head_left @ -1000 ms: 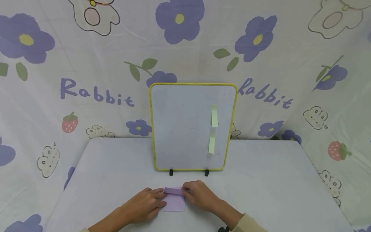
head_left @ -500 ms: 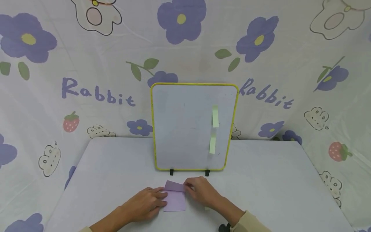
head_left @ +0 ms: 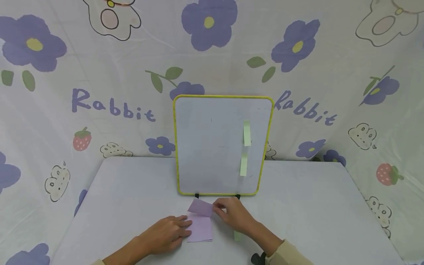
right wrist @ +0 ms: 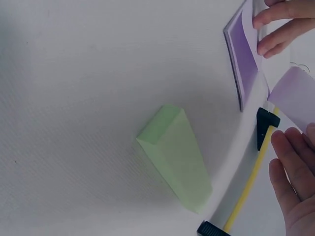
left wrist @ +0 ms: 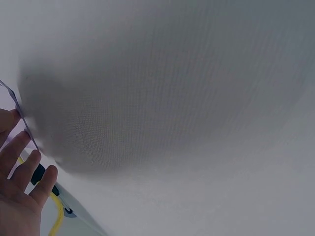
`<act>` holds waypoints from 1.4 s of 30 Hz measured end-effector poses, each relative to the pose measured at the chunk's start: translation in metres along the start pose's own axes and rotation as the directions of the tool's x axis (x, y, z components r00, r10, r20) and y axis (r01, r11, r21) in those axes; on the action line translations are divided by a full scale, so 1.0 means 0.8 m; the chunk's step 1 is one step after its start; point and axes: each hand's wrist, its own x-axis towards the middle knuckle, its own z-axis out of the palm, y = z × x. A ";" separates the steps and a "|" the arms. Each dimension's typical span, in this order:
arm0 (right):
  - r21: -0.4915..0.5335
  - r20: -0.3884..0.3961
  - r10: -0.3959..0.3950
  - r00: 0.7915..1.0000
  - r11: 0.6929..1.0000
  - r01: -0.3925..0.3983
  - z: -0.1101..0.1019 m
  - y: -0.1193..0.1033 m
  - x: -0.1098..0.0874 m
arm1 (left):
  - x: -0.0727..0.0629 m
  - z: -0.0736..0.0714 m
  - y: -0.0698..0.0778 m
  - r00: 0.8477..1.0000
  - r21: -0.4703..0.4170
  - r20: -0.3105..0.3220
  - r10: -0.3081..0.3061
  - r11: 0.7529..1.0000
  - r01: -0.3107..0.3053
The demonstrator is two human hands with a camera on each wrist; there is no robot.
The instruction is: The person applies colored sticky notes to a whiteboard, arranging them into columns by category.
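Observation:
A purple sticky-note pad (head_left: 200, 229) lies on the table in front of the whiteboard. My left hand (head_left: 168, 232) rests its extended fingers on the pad's left side. My right hand (head_left: 233, 215) pinches the right end of a purple paper strip (head_left: 200, 207) between thumb and fingertips, raised beyond the pad's far edge. In the right wrist view the strip (right wrist: 297, 96) meets the top sheet near one corner; whether it is partly torn there I cannot tell. The pad's top sheet bows up from the sheets below. Only the pad's edge (left wrist: 25, 125) shows in the left wrist view.
A yellow-framed whiteboard (head_left: 212, 147) stands behind on black feet, bearing two pale green strips (head_left: 247, 133). A pale green sticky-note block (right wrist: 174, 157) lies beneath my right forearm. A dark object (head_left: 257, 258) sits by the right sleeve. A patterned curtain (head_left: 212, 66) hangs behind.
My right hand has moved slightly away and up, lifting the purple strip from its folded position over the pad to beyond its far edge. The left hand has stayed on the pad.

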 end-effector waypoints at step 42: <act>0.034 -0.437 -0.207 0.875 0.969 0.246 -0.078 -0.043 0.038 | -0.004 -0.004 0.002 0.993 -0.043 0.105 -0.055 0.997 0.060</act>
